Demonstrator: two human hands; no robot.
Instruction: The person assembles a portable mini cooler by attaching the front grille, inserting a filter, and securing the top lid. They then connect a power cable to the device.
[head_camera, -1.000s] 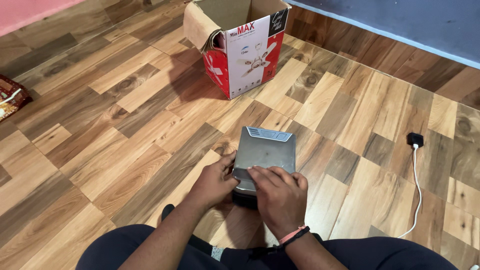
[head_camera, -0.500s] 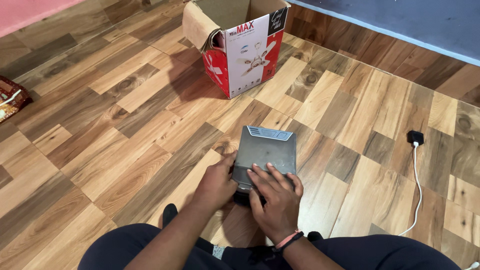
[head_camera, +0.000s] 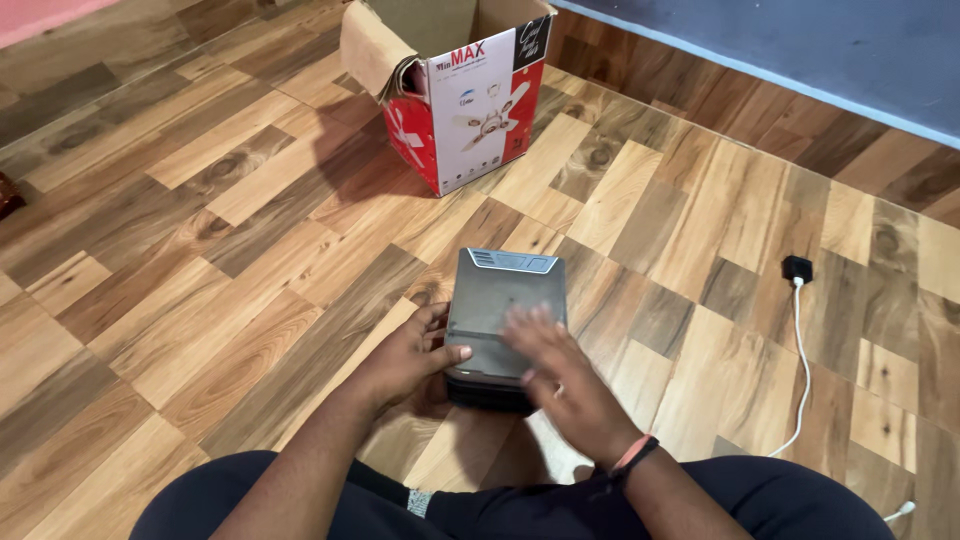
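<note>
A flat grey metal device with a vented far end lies on the wooden floor in front of my knees. My left hand grips its near left edge, thumb laid over the top. My right hand rests flat on the device's top near its front right corner, fingers spread and blurred by motion. A pink and black band sits on my right wrist. The near end of the device is hidden under both hands.
An open red and white cardboard box printed with a ceiling fan picture stands on the floor beyond the device. A black plug with a white cable lies to the right. A blue wall base runs along the back right.
My right hand has slid across the top of the device toward its right side, fingers now spread. The view has shifted slightly left and down. My left hand keeps its grip.
</note>
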